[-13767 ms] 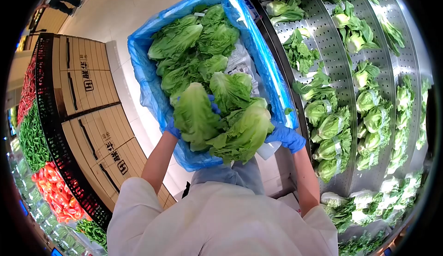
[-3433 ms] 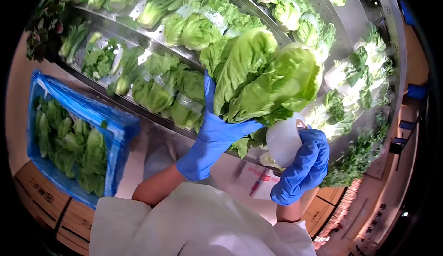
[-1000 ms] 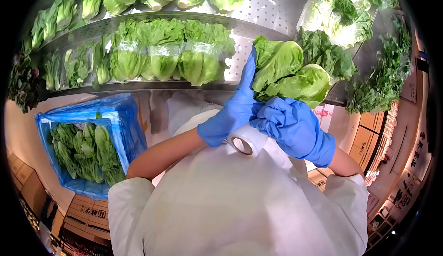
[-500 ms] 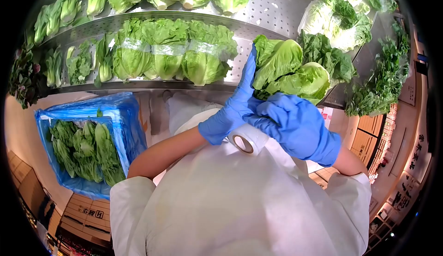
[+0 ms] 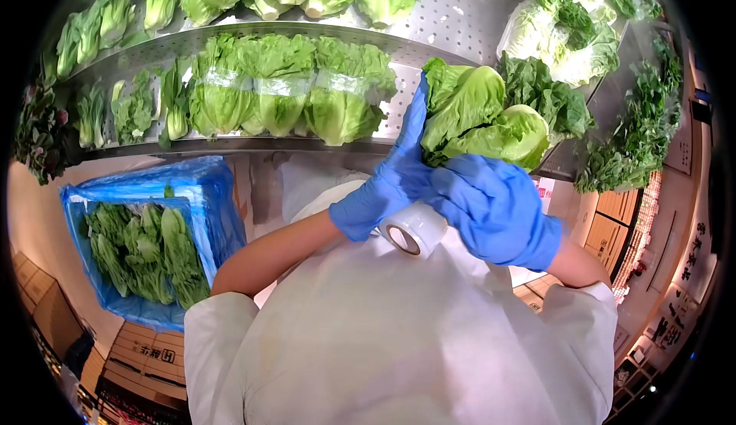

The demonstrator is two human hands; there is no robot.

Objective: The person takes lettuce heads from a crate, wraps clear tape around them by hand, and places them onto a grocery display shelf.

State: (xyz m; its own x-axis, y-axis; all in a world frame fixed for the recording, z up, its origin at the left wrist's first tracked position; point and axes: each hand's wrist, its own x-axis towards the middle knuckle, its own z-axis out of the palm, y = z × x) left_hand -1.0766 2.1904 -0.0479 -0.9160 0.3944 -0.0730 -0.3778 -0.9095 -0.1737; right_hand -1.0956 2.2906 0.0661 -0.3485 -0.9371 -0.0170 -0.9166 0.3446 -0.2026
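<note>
My left hand (image 5: 387,183), in a blue glove, holds a bunch of green lettuce (image 5: 487,114) from the left, its thumb stretched up along the leaves. My right hand (image 5: 494,214), also gloved in blue, presses against my left hand below the lettuce with its fingers bent; what they pinch, if anything, is hidden. A roll of clear tape (image 5: 416,229) hangs under both hands, close to the white top I wear, its round core facing me. The stem ends of the lettuce are covered by my hands.
Perforated metal shelves (image 5: 452,22) ahead carry taped lettuces (image 5: 280,88), with pale cabbages (image 5: 567,34) at the right. A blue-lined crate (image 5: 215,203) of lettuce stands at the left, beside brown cartons (image 5: 142,364). Leafy greens (image 5: 632,130) lie far right.
From the crate, the view has turned to the shelves, with lettuce in my left hand. The tape roll moved from my right hand to beneath both hands. Lately my right fingers shifted slightly.
</note>
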